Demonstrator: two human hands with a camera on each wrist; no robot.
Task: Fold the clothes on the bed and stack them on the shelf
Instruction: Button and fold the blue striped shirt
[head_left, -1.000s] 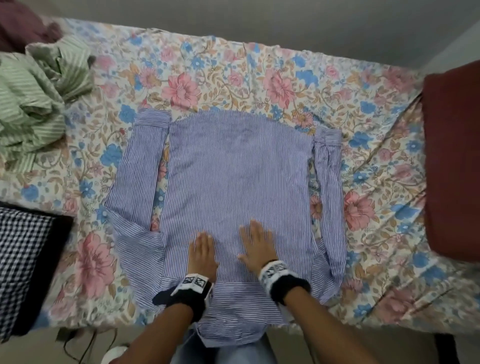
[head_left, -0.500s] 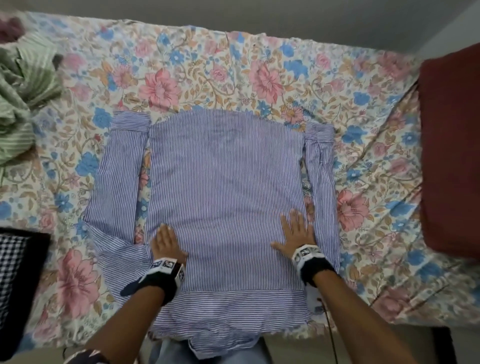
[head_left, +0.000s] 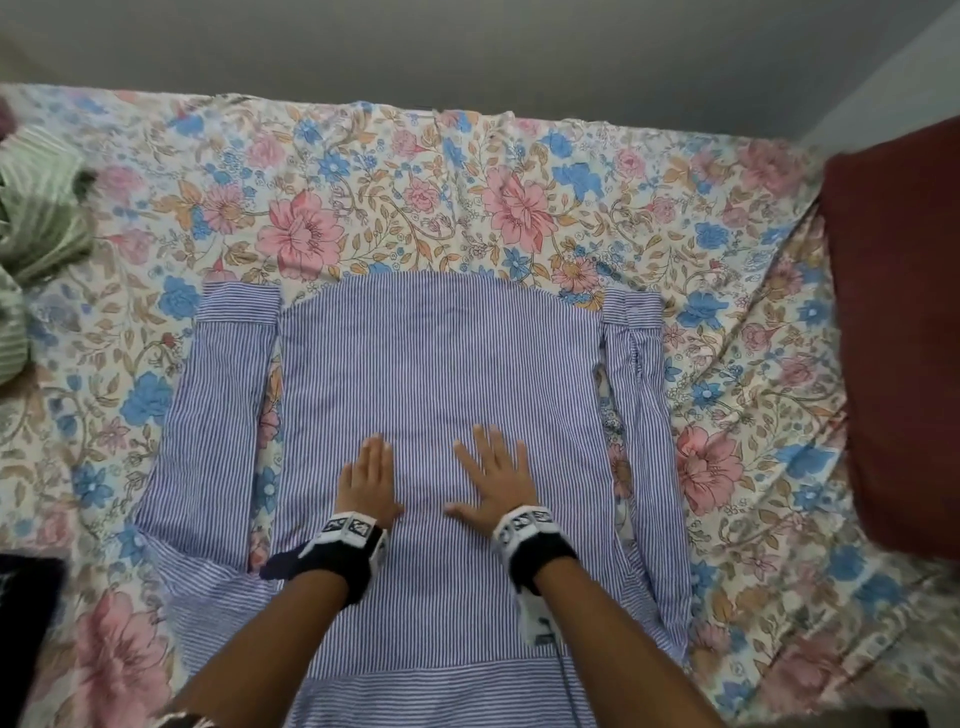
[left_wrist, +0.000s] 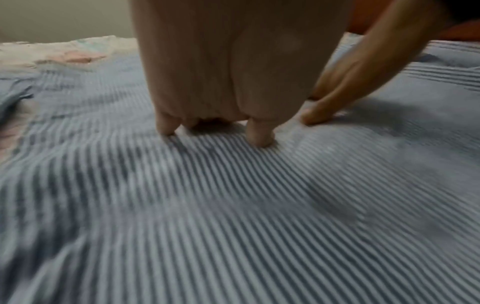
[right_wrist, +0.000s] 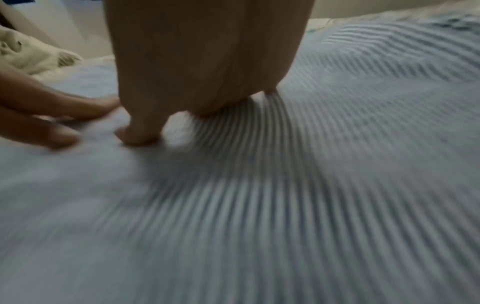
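While both forearms reach out over the near edge of the bed (head_left: 519, 171), the left hand (head_left: 370, 480) and the right hand (head_left: 496, 480) lie flat, side by side and slightly apart, on the lower middle of the blue striped shirt (head_left: 441, 364). Each grip is spread and clamped on nothing: fingers straight, palms down on the cloth. The wrist views, both blurred, show fingertips (left_wrist: 259, 137) dimpling the stripes, with the other hand close alongside.

Under the palms, the shirt lies back-up on the floral bedsheet (head_left: 363, 208), its collar end toward the person and its hem beyond the fingertips. Left of the left hand, one sleeve (head_left: 213, 415) runs alongside the body, cuff at the far end; right of the right hand, the other sleeve (head_left: 644, 426) does the same, narrower and a little rumpled.

Farther left of the left hand, a dark item (head_left: 26, 597) sits at the near edge of the bed, too cropped to identify. Beyond it, far left, lies a crumpled green striped garment (head_left: 36, 223). Well to the right of the right hand lies a dark red cloth (head_left: 898, 338). Past the fingertips, beyond the bedsheet, stands a plain wall (head_left: 467, 52).
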